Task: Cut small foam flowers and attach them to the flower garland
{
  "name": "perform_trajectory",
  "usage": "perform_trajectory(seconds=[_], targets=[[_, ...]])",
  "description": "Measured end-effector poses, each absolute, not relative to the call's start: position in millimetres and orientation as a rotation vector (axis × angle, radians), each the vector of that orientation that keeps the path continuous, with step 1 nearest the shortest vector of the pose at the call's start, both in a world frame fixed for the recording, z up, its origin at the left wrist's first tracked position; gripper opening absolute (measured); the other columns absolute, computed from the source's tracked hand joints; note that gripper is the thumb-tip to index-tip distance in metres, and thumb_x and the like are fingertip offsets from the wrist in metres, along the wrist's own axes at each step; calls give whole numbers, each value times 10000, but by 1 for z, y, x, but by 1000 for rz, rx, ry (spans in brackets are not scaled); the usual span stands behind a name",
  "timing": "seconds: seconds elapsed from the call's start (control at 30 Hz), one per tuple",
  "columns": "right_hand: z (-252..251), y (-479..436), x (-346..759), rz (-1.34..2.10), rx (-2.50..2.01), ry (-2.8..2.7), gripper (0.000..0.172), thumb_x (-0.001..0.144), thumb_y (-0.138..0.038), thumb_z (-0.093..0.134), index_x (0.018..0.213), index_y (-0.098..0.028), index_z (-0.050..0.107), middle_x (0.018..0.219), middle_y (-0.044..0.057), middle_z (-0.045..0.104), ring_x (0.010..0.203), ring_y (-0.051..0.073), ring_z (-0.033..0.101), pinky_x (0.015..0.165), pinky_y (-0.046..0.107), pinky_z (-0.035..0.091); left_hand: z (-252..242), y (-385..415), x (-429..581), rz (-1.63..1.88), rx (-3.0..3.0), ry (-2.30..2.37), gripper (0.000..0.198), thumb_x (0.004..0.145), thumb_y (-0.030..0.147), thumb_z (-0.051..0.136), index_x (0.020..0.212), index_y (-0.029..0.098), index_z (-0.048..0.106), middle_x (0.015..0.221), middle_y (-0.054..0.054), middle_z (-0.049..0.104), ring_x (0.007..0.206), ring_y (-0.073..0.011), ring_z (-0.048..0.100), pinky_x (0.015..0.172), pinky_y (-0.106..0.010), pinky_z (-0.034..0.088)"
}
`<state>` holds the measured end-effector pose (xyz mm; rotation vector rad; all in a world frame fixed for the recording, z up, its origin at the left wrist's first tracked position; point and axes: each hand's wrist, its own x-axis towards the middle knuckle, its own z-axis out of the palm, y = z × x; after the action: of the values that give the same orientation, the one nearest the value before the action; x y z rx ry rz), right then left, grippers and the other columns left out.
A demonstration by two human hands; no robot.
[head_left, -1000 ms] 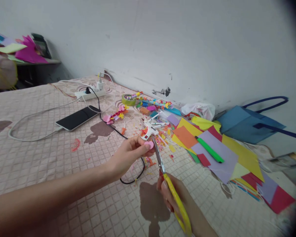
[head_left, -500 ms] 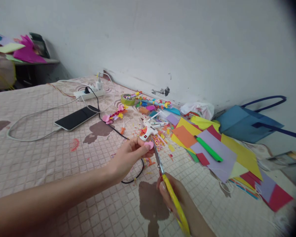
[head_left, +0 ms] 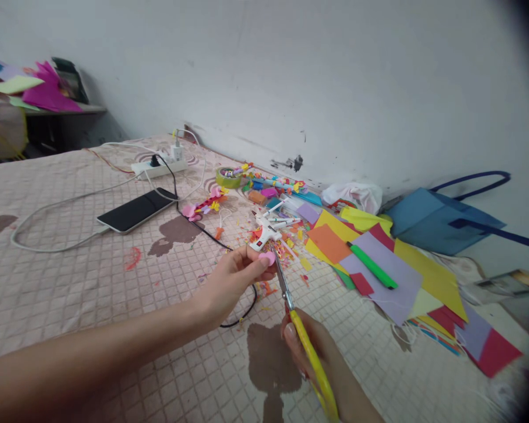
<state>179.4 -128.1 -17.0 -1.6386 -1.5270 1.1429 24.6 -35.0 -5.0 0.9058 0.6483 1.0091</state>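
Between the thumb and fingers of my left hand (head_left: pixel 238 273) is a small pink paper piece (head_left: pixel 268 258) with a rounded edge. My right hand (head_left: pixel 311 341) grips yellow-handled scissors (head_left: pixel 312 358), whose blades (head_left: pixel 282 279) point up and away from me, right beside the pink piece. Whether the blades touch the paper, I cannot tell. Just beyond my left fingertips lies a white glue gun (head_left: pixel 264 235) on the cloth. Small coloured paper scraps (head_left: pixel 286 249) are scattered around it.
Coloured paper sheets (head_left: pixel 383 264) with a green marker (head_left: pixel 372 265) on top spread to the right, before a blue bag (head_left: pixel 445 220). At left lie a phone (head_left: pixel 136 210) on a cable and a power strip (head_left: pixel 161 167). A black cord (head_left: pixel 203 229) crosses the tablecloth (head_left: pixel 92 294). Green tape (head_left: pixel 228 178) sits near the wall.
Almost nothing differs. Both hands hold the same pose with the pink paper piece and the scissors, and the whole view has shifted very slightly.
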Motion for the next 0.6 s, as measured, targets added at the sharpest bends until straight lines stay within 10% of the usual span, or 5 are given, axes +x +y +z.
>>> perform_trajectory(seconds=[0.6], targets=[[-35,-130,198,1084,-1632,-1658,410,856,-558,450,665,-198,401,593,-40,345,545,104,312,480,221,279,-5,-26,11,878,986,583,229,792,297,673,738,132,523,798,-16,659,754,-108,629,799,-286,494]])
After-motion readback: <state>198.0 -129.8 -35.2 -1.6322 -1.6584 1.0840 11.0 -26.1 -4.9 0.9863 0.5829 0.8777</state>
